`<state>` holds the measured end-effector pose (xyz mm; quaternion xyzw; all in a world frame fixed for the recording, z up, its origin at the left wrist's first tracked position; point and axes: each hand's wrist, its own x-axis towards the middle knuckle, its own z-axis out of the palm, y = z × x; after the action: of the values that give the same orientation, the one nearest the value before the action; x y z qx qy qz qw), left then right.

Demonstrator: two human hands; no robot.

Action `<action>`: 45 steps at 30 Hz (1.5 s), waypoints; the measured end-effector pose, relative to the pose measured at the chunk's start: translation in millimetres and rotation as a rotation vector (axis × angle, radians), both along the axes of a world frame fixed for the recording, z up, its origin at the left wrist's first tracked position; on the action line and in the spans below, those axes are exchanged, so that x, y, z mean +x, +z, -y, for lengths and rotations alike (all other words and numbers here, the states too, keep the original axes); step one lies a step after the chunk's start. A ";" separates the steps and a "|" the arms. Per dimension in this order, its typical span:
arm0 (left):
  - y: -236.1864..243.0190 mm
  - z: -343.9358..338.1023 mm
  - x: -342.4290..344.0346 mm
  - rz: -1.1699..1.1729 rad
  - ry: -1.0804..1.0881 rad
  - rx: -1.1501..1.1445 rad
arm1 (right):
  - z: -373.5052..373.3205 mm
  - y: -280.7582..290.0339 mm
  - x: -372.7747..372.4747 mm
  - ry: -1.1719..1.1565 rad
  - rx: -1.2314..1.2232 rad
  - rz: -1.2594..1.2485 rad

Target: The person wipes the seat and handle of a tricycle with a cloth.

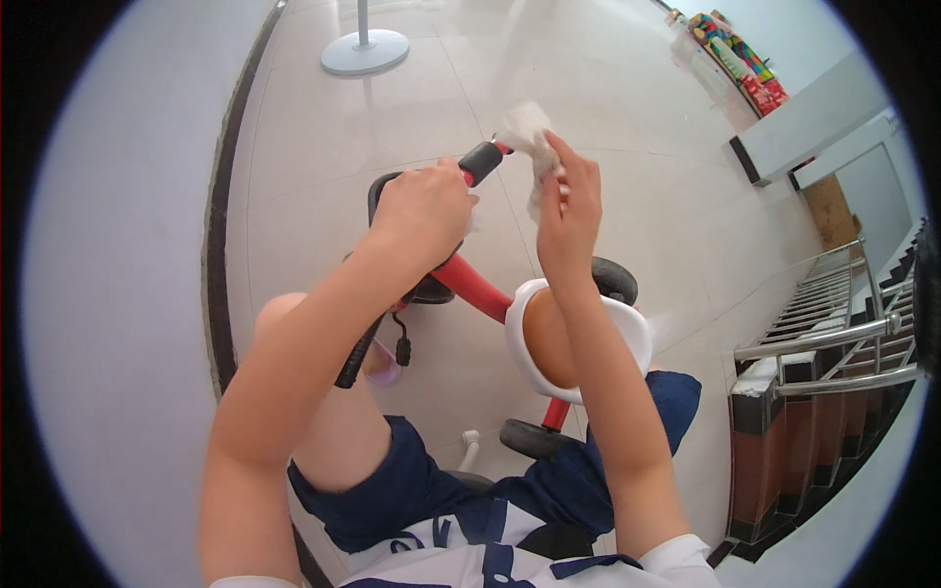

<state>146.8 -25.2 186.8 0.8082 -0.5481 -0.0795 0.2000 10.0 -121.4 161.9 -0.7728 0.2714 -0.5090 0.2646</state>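
Note:
A small tricycle stands in front of me, with a red frame (477, 291), black handlebar grips (481, 163) and a white seat with an orange-brown middle (549, 338). My left hand (423, 214) is closed around the handlebar; its fingertips are mostly hidden, and a bit of white shows beside them. Between the thumb and fingers of my right hand (571, 211), a crumpled white tissue or cloth (529, 132) is pinched. Its upper end lies by the tip of the far handlebar grip. My right forearm passes over the seat and covers part of it.
A round grey pole base (365, 53) stands on the tiled floor ahead. Along the left runs a white wall with a dark skirting (218, 245). Metal stair railings (823, 343) rise at the right. Colourful boxes (735, 59) sit at the far right wall.

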 end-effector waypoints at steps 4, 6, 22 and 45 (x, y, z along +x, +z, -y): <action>0.4 -2.6 -1.2 0.004 0.015 -0.017 | 26.7 -8.4 36.6 0.116 -0.177 -0.227; -0.3 -2.6 -1.7 -0.008 0.037 -0.035 | 41.1 -7.7 39.0 0.121 -0.235 -0.267; 2.9 -6.1 0.1 -0.089 0.018 -0.031 | 1.6 -11.6 33.3 0.051 0.047 -0.152; 3.1 -6.3 -5.2 -0.059 0.066 0.000 | 68.2 -21.2 70.5 0.248 -0.400 -0.292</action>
<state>141.6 -18.9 189.9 0.8232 -0.5150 -0.0964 0.2186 80.4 -189.6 140.7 -0.9023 0.1040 -0.3992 0.1253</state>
